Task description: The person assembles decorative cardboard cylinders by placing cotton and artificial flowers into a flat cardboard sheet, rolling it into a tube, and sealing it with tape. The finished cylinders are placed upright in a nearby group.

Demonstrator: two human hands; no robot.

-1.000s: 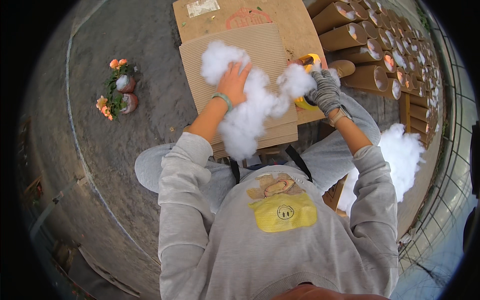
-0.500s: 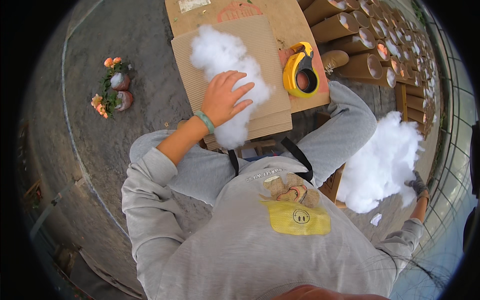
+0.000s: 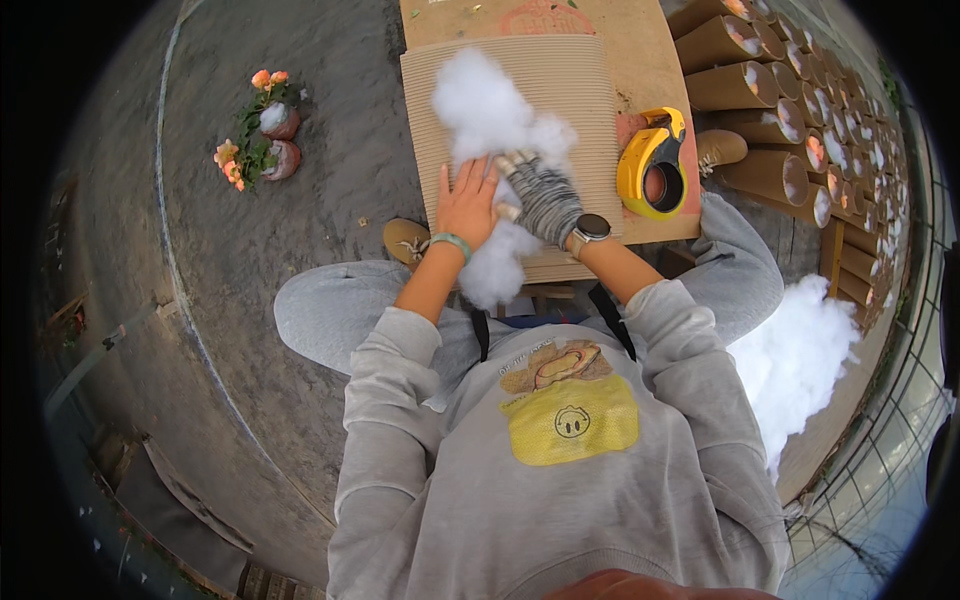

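A wad of white stuffing point(image 3: 482, 100) is spread on a sheet of ribbed corrugated cardboard point(image 3: 428, 110), which is laid on the brown tabletop point(image 3: 640, 40) in front of the person. The left hand point(image 3: 467, 207), bare, is placed palm down on the stuffing with its fingers extended and slightly parted; nothing is gripped by it. A green bangle point(image 3: 452, 242) is worn at its wrist. The right hand point(image 3: 541, 200), covered by a grey striped glove, is set just beside it over the same wad, its thumb held away from its fingers and nothing clasped. A round-faced watch point(image 3: 592, 227) is worn on that wrist.

To the right of the cardboard, a yellow tape dispenser point(image 3: 632, 170) is rested on the tabletop. Farther right, brown cardboard tubes point(image 3: 735, 88) are stacked, with white tufts seen in many of their open ends. A larger white heap point(image 3: 800, 360) is seen beside the right knee. At the left, two potted plants point(image 3: 284, 158) with orange blooms are stood on the grey ground point(image 3: 330, 210).
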